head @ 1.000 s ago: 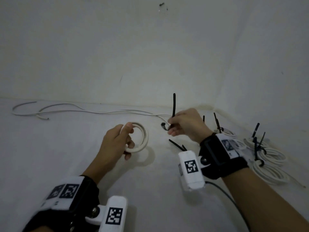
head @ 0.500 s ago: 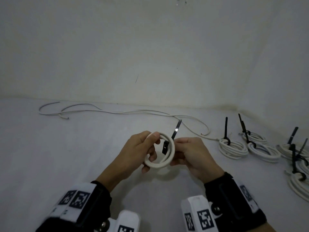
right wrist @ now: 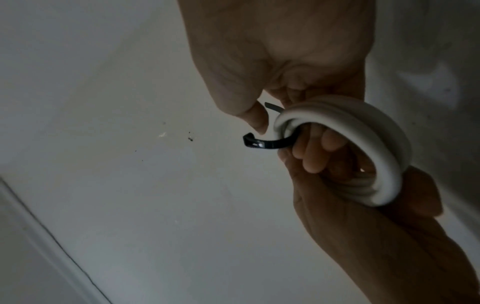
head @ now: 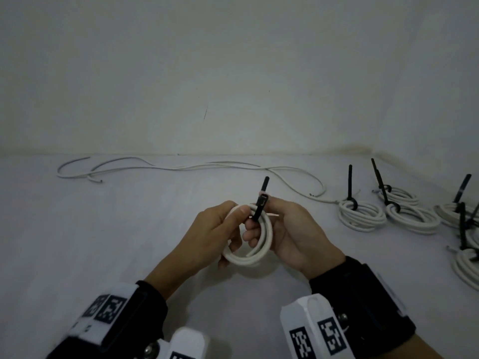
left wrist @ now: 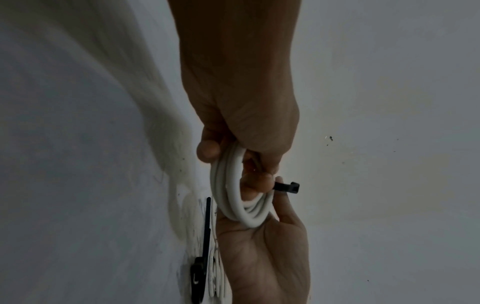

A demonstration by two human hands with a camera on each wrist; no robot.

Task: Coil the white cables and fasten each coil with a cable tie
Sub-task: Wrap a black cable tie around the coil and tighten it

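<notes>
Head view: left hand (head: 207, 229) is gripping the white cable coil (head: 255, 251) at its 10 o'clock edge; right hand (head: 293, 229) is pinching the black cable tie (head: 260, 203) at the coil's 12 o'clock, above the table (head: 103, 242). Loose cable (head: 181, 167) is lying at 11 o'clock; tied coils (head: 361, 213) at 3 o'clock (ties standing upright).

Left wrist view: fingers (left wrist: 207, 150) are curling round the coil (left wrist: 233, 197).

Right wrist view: tie (right wrist: 270, 144) is looping round the coil (right wrist: 369, 131), thumb and fingers clamping it.

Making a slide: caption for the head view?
Both hands hold a white cable coil while a black cable tie wraps it.
</notes>
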